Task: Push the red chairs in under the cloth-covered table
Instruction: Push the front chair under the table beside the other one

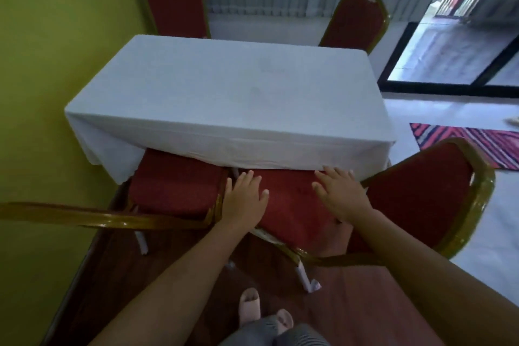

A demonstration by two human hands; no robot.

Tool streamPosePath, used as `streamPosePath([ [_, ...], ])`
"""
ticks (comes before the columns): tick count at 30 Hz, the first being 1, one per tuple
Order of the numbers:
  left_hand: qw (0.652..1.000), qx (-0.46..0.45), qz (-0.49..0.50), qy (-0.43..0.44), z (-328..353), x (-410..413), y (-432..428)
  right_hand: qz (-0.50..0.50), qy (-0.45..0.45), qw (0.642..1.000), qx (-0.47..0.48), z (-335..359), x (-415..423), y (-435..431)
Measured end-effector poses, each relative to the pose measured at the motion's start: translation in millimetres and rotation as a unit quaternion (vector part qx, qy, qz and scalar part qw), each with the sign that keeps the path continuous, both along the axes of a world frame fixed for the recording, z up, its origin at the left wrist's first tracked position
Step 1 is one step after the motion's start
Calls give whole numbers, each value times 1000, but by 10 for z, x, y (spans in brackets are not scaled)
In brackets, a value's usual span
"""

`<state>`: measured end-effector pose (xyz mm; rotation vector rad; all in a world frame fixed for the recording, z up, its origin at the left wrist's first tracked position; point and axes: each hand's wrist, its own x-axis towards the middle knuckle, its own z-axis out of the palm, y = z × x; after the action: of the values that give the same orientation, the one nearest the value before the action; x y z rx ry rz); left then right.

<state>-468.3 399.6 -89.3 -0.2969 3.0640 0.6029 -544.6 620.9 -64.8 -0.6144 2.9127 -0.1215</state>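
Note:
A table under a white cloth [230,93] fills the middle of the view. Two red chairs with gold frames stand at its near side. The left chair's seat [174,185] is partly under the cloth. The right chair [295,205] is turned at an angle, its backrest [421,194] off to the right and its seat's front edge under the cloth's hem. My left hand [247,196] lies flat on that seat's left edge, fingers spread. My right hand [339,191] rests flat on its right part. Two more red chairs [174,3] [356,19] stand at the far side.
A yellow-green wall [50,64] runs close along the table's left. A striped rug [471,146] lies on the pale floor at right, with a glass door [455,50] beyond. My feet in sandals [252,309] stand on dark wood flooring.

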Motion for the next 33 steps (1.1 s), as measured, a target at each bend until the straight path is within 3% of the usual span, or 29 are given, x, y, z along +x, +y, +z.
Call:
streamPosePath([
  [9, 990, 55, -132, 18, 57, -255, 1618, -35, 100, 994, 9, 474, -485, 1431],
  [14, 992, 82, -92, 28, 144, -311, 2331, -34, 139, 990, 0, 615, -813, 2105],
  [19, 990, 115, -74, 25, 173, -284, 3199, 4, 61, 993, -105, 509, -899, 2633],
  [23, 988, 138, -62, 24, 239, -276, 3710, 30, 5, 990, -135, 528, -971, 2785],
  [28, 985, 170, -14, 34, 271, -268, 4016, 79, 12, 985, -152, 558, -1071, 3001],
  [33, 982, 169, 34, 75, 266, -295, 4096, 36, 31, 984, -174, 527, -1166, 3066],
])
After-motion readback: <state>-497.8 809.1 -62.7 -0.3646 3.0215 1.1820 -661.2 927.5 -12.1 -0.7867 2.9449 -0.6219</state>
